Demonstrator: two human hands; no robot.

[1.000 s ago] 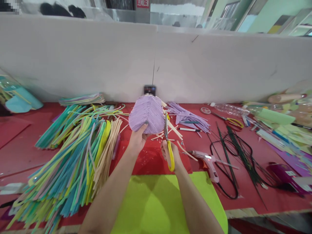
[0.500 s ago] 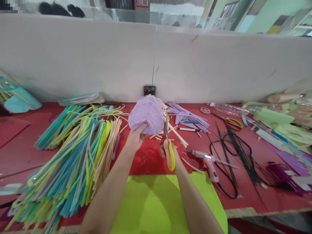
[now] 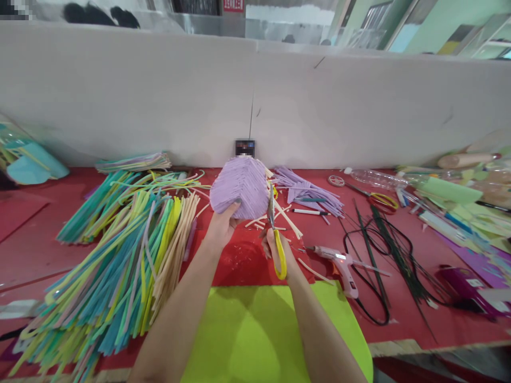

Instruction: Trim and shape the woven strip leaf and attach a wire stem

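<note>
My left hand (image 3: 224, 222) grips the lower edge of a lilac leaf shape (image 3: 240, 187) built from slanted pipe cleaners that meet along a middle line. The thumb lies on its front; most fingers are hidden behind. In my right hand (image 3: 271, 246) is a pair of yellow-handled scissors (image 3: 280, 255), blades pointing up along the leaf's right edge. Whether the blades touch the leaf I cannot tell. Cream pipe cleaners (image 3: 291, 222) and small trimmings lie on the red mat (image 3: 243, 260) behind and below the hands.
Left of my arm spreads a large pile of coloured pipe cleaners (image 3: 120, 276). Lilac pipe cleaners (image 3: 315, 191) lie to the right, near a white pen (image 3: 311, 211). Further right are a pink glue gun (image 3: 343, 266) with a black cord, other scissors (image 3: 383, 202) and dark green stems (image 3: 393, 250).
The leaf and the scissors have shifted very slightly left. A cream strip right of the blades has moved a little. Both hands keep their grip.
</note>
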